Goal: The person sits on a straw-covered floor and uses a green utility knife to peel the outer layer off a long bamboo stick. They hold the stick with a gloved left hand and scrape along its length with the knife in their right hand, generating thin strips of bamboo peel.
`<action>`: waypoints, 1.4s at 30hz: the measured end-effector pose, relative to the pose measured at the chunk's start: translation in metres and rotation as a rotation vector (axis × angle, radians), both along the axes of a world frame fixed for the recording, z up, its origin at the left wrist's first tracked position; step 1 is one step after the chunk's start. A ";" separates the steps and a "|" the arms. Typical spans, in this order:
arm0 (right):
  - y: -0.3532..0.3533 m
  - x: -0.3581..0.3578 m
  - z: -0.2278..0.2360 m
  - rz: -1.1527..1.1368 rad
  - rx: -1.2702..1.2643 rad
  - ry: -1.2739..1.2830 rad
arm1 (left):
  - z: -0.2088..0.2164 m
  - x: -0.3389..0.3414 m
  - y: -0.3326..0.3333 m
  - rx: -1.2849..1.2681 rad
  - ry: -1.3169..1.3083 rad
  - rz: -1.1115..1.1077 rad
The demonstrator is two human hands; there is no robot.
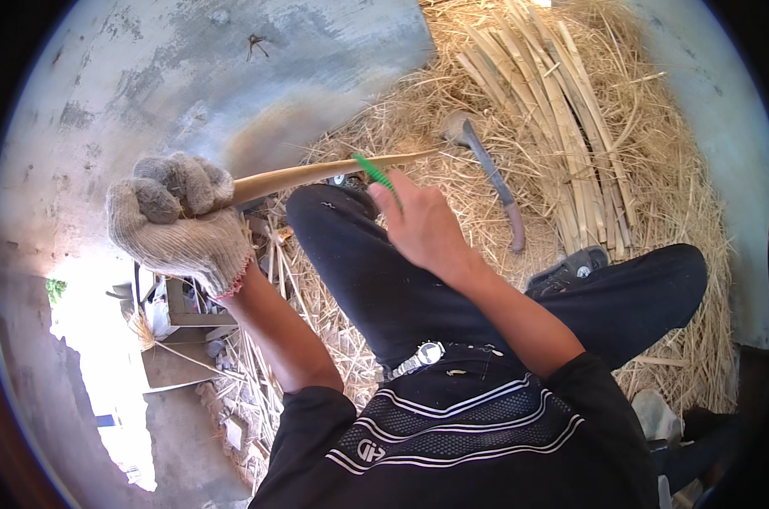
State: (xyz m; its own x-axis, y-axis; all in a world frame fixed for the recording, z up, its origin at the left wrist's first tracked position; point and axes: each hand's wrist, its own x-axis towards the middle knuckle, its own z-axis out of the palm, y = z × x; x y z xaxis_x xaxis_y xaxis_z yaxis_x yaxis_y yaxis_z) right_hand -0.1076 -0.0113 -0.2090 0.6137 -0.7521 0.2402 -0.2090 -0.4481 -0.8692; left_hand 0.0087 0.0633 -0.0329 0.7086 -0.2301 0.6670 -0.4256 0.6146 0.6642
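My left hand (pixel 172 208), in a grey knitted work glove, is closed around the thick end of a long pale wooden strip (pixel 295 176), bamboo by its look. The strip runs rightward above my knee and tapers to a thin tip. My bare right hand (pixel 423 222) grips a slim tool with a bright green ridged handle (pixel 376 176). The green part crosses the strip near its middle. My fingers hide the rest of the tool, so its working end cannot be made out.
A large knife (pixel 492 174) with a brown handle lies on the shavings (pixel 681 229) beyond my right hand. Long split strips (pixel 563 127) are piled at the far right. A wristwatch (pixel 427 354) rests on my lap. A dark sandal (pixel 569 271) is by my folded leg. A wall (pixel 172 76) stands ahead.
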 end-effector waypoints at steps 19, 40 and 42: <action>0.013 0.005 -0.024 0.049 0.043 0.163 | -0.004 0.026 0.012 0.063 -0.135 -0.206; -0.001 0.028 -0.063 0.004 0.025 0.157 | -0.011 0.027 0.011 0.018 -0.055 0.221; 0.016 0.034 -0.047 0.057 0.031 -0.016 | -0.005 0.025 0.012 0.002 -0.062 0.284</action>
State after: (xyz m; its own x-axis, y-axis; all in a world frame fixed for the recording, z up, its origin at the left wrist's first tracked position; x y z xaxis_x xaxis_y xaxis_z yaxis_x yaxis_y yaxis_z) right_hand -0.0738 0.0043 -0.2556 0.6519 -0.7233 0.2277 -0.1697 -0.4318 -0.8859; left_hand 0.0340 0.0753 -0.0379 0.7032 -0.0296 0.7104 -0.6201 0.4634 0.6331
